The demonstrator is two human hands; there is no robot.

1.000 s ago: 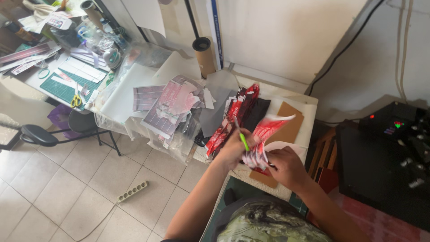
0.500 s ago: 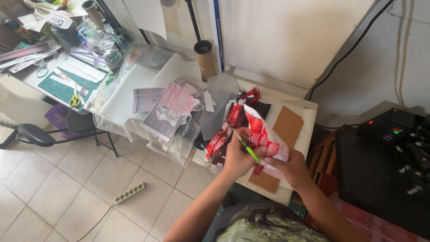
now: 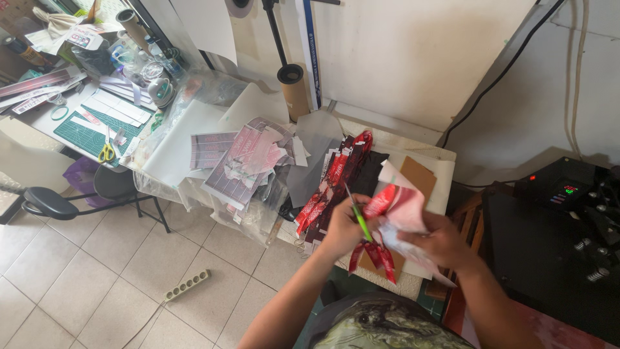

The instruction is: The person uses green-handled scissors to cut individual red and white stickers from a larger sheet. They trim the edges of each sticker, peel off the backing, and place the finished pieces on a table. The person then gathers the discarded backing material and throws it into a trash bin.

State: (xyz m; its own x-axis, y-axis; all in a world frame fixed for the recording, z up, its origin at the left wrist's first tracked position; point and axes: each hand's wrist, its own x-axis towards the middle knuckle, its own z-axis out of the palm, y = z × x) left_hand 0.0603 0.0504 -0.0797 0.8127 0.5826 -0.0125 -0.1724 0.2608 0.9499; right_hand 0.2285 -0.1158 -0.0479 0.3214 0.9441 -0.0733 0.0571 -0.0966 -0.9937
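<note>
Here we see the left hand with its fingers closed around a green-handled cutting tool, whose thin blade points up and away from the person. The right hand grips a red and white printed sheet, its fingers pinched on the sheet's lower right part, and the sheet curls up between the two hands. Red printed strips hang down from the sheet's lower edge, just below the left hand. Both hands are held over the near edge of the worktop, above a brown cardboard piece. Just to the left of the tool lies a heap of red printed ribbons on a black cloth. Further left we find a stack of pink and grey printed sheets partly in clear plastic. Well apart on the far left, yellow-handled scissors lie on a green cutting mat. A cardboard tube stands upright behind the heap, near the white wall board. A black machine with small lit displays sits at the right, and a white power strip lies on the tiled floor.
</note>
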